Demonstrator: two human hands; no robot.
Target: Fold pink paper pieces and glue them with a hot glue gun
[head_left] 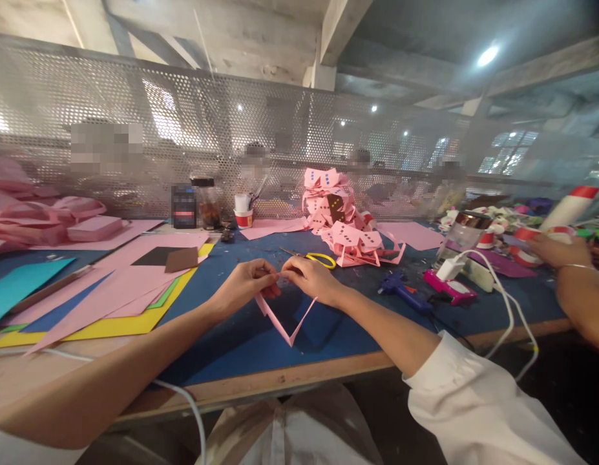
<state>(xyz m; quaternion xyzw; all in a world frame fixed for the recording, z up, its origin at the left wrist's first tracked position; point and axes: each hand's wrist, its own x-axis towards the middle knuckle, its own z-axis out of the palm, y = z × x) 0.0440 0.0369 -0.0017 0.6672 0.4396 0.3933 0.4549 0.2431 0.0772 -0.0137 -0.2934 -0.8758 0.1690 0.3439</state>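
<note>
A narrow pink strip (282,330), bent into an angled loop, hangs between my two hands above the blue table mat. My left hand (248,284) pinches one end of it. Close against it, my right hand (313,278) has its fingers pressed together on the strip's other end. The fingertips of both hands nearly meet. Just behind my right hand lie scissors with yellow handles (321,260). Beyond them stands a pile of pink folded pieces with dots (335,216), some with strips sticking out.
Coloured sheets (134,284) lie at left, near pink boxes (95,227). A blue glue gun (403,290), a magenta device (449,287) and a white cable (510,303) are at right. Another person's hand (561,248) holds a red-and-white item. A perforated metal screen (280,123) borders the back.
</note>
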